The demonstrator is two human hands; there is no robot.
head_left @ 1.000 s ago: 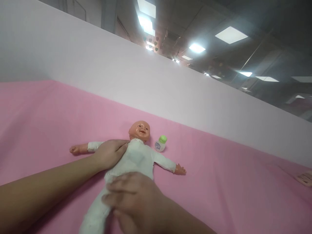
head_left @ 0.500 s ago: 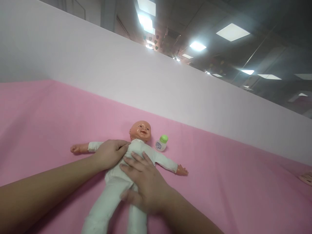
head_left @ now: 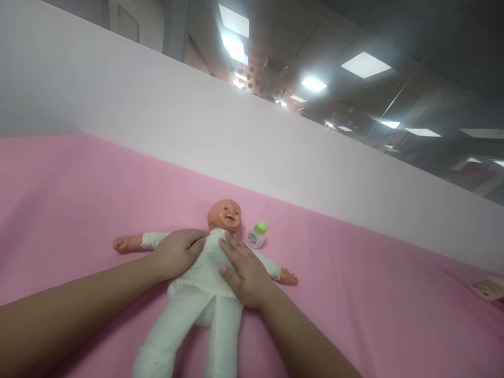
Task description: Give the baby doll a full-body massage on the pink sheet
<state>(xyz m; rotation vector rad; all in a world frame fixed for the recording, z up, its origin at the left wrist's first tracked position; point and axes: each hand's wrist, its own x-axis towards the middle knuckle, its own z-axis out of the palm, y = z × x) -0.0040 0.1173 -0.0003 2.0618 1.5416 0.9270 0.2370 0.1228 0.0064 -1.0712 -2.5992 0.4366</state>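
A baby doll (head_left: 205, 294) in a white suit lies face up on the pink sheet (head_left: 354, 294), arms spread, head toward the white wall. My left hand (head_left: 177, 254) rests flat on the doll's chest and shoulder on the left side. My right hand (head_left: 246, 268) lies flat on the chest and the doll's other shoulder, fingers pointing toward the head. A small white bottle with a green cap (head_left: 256, 235) lies beside the doll's head, just right of it.
A white partition wall (head_left: 236, 131) borders the far edge of the pink surface. A small pinkish packet (head_left: 488, 287) lies at the right edge. Ceiling lights show above the wall.
My right hand has slid up from the doll's hips to its chest and shoulder, uncovering the legs. My left hand has stayed on the chest.
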